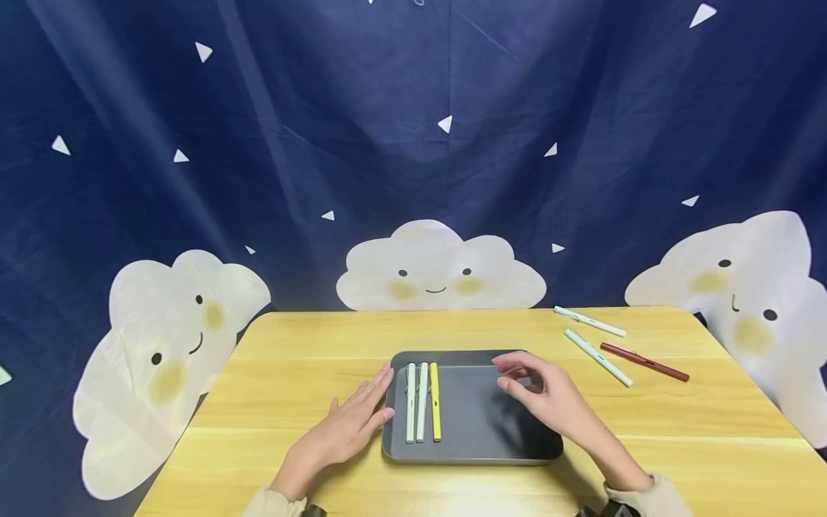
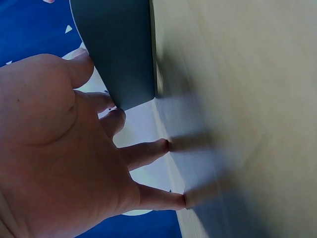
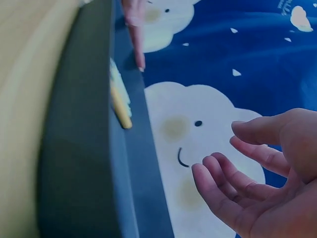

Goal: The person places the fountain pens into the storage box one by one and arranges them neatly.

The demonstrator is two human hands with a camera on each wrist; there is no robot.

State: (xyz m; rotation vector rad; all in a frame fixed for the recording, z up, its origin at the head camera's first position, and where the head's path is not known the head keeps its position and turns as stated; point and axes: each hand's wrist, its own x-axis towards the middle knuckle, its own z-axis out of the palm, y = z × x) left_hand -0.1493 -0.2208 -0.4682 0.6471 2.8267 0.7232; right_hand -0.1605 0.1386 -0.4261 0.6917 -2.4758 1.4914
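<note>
At the tray (image 1: 474, 424), hands (image 1: 549, 393) spread loosely, left (image 1: 352, 427) touching it.

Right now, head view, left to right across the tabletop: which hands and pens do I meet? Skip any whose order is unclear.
Left hand → leftmost pale pen in the tray → second pale pen → yellow pen → right hand → dark red pen.

Two pale pens (image 1: 410, 413), yellow pen (image 1: 436, 409), nearly parallel in gray tray (image 1: 472, 416).
</note>
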